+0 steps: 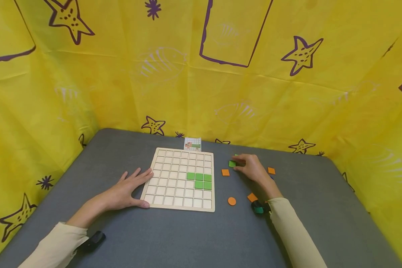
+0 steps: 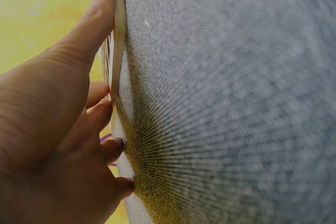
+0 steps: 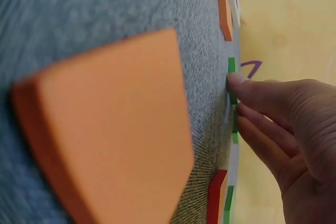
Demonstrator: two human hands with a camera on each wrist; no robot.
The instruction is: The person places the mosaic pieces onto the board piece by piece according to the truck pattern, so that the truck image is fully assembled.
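Note:
A wooden grid board (image 1: 174,205) lies on the dark table, with several green squares (image 1: 199,176) set in cells on its right side. My left hand (image 1: 127,188) lies with fingers spread at the board's left edge; the thumb touches the lower left corner, also seen by the left hand (image 2: 58,114) in the left wrist view. Right of the board, my right hand (image 1: 252,167) pinches a green square (image 1: 232,164) between thumb and fingers at the table surface. In the right wrist view the thumb of that hand (image 3: 294,124) touches the green square (image 3: 232,65). Another green piece is partly hidden behind the fingers.
Orange squares (image 1: 225,172) and an orange disc (image 1: 232,201) lie right of the board; an orange square (image 1: 271,170) is beyond my right wrist. A small picture card (image 1: 192,144) stands behind the board. Yellow patterned cloth (image 1: 201,93) surrounds the table.

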